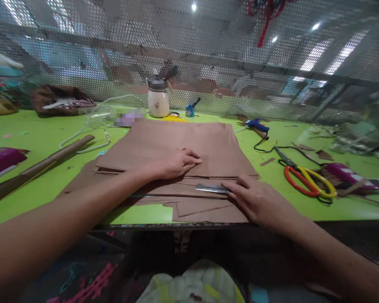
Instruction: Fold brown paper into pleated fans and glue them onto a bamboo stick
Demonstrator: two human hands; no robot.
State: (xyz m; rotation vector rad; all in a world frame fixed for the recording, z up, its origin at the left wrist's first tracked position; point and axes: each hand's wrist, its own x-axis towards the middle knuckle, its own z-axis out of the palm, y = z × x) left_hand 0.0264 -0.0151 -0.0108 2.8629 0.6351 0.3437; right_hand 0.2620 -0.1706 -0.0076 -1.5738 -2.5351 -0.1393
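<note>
A stack of brown paper sheets (177,139) lies in the middle of the green table, its near edge uneven. My left hand (181,163) rests palm down on the top sheet, fingers stretched to the right and holding nothing. At the near right corner of the stack, my right hand (252,195) is closed on a flat, shiny metal blade (208,189). The blade points left, just in front of the stack's near edge and above lower brown sheets (205,209). My right fingers partly hide its right end.
Scissors with orange and yellow handles (309,183), a blue glue gun (257,125) and its black cord lie to the right. A brown roll (50,162) lies left. Behind the stack stand a white jar (158,101) and a small blue pot (190,110), before a perforated metal screen (208,54).
</note>
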